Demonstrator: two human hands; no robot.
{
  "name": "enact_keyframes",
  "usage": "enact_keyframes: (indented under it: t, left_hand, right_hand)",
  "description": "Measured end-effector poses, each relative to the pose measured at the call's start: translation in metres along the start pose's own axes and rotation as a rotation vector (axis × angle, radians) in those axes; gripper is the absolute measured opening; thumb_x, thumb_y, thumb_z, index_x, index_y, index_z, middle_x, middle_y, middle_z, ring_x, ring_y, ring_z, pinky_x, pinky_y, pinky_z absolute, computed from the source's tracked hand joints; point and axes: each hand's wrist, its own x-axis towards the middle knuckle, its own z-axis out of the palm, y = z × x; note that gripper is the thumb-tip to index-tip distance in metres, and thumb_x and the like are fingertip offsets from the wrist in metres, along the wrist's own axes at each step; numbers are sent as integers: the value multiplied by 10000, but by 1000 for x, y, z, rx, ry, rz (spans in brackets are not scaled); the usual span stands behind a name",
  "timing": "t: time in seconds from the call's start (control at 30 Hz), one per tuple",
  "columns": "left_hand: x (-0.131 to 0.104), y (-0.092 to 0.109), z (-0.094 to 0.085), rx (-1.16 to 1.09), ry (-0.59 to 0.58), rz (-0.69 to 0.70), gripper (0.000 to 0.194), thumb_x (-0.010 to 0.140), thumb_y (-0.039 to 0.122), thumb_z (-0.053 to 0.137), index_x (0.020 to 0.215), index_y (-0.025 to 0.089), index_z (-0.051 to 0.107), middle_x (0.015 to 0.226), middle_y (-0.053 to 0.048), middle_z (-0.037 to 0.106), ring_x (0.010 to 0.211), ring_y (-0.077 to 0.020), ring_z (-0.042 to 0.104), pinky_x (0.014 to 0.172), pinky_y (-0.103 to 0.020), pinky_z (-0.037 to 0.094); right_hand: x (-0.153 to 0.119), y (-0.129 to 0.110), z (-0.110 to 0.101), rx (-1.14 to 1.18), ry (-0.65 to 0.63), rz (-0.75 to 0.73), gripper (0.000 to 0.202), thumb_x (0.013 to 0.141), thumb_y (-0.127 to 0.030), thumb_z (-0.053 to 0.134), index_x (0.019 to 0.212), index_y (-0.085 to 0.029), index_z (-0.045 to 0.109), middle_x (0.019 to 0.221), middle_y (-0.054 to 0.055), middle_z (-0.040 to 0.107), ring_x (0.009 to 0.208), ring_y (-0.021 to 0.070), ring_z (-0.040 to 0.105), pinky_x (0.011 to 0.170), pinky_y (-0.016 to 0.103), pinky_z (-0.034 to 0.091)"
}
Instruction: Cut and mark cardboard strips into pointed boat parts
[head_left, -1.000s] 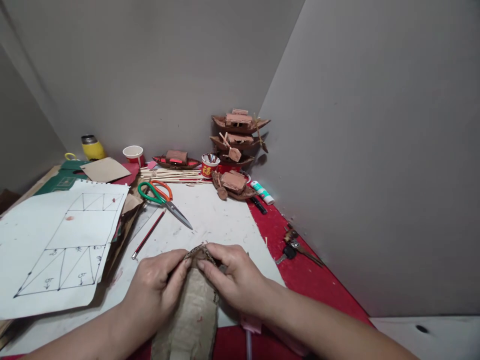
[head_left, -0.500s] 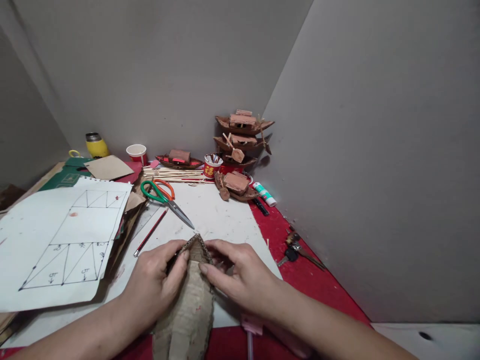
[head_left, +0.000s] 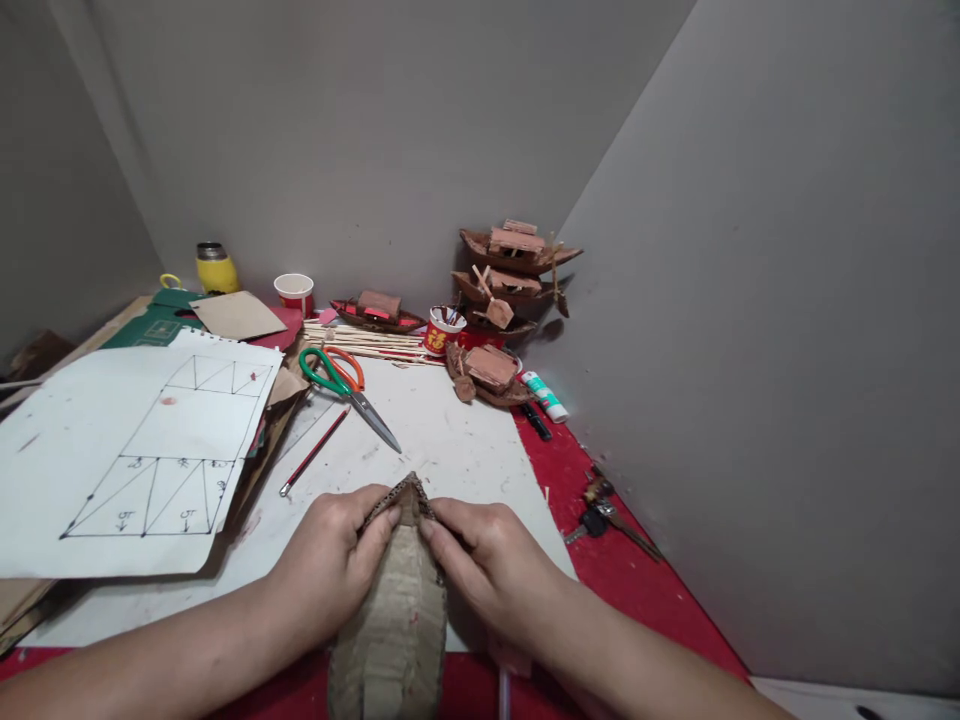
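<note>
Between my hands is a cardboard boat hull (head_left: 397,620), its pointed end facing away from me and its near end running out of the bottom of the view. My left hand (head_left: 341,545) pinches the left wall close to the tip, thumb on the inside. On the opposite wall my right hand (head_left: 484,555) is closed in the same way, thumb inside and fingers outside. Just beyond the tip lie scissors (head_left: 367,410) with one green and one orange handle. A red and black pencil (head_left: 315,453) rests left of them.
Paper with a drawn pattern (head_left: 172,460) covers cardboard at left. Brown model boats (head_left: 517,275) are stacked at the back, near a paper cup (head_left: 444,330) and thin sticks (head_left: 364,342). A glue tube (head_left: 545,396) and keys (head_left: 600,510) lie by the right wall.
My right fingers have closed onto the hull's right wall near the tip, and its sides look more spread. The whole scene has shifted slightly to the right as my head turned.
</note>
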Motion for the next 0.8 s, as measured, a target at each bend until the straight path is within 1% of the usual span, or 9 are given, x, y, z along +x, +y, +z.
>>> enact_keyframes:
  t: [0.13,0.3,0.47,0.57,0.67,0.8]
  left_hand:
    - [-1,1,1,-21,10,3,269,923,266,387,707,184,526,631,7,566,596,-137,514,589,-242,370]
    - [2,3,0,-63,15,-42,268,907,281,414,682,180,518,617,15,535,597,-137,490,581,-242,359]
    - [6,6,-2,-281,-62,-104,278,890,320,446,719,149,583,666,4,551,652,-146,498,605,-241,396]
    - [7,5,-4,-442,-99,-132,244,857,345,520,833,129,630,750,-20,614,715,-167,554,646,-254,439]
    - [8,2,-5,-562,-103,-127,284,844,342,572,1021,129,633,920,-63,667,846,-196,602,736,-280,466]
    - [9,-3,-8,-574,-60,-131,323,860,377,577,1067,136,633,935,-62,673,856,-186,597,745,-273,463]
  right_hand:
    - [-1,1,1,14,-6,-29,258,952,-229,407,729,-192,531,619,-16,509,554,116,418,541,218,345]
    - [1,-1,1,5,-4,-5,249,937,-222,421,706,-189,508,600,-27,470,542,110,397,531,221,327]
    - [4,-1,-1,11,-9,23,272,896,-200,450,625,-196,428,539,-63,372,488,91,327,480,219,268]
    - [6,2,-3,47,22,28,259,894,-207,468,635,-187,467,539,-66,390,495,90,333,475,213,266]
    - [8,6,-3,91,48,24,238,897,-204,473,668,-171,526,560,-57,433,520,93,362,490,215,283]
    - [10,9,-5,151,78,35,244,911,-231,470,685,-168,539,575,-53,432,537,98,377,493,213,297]
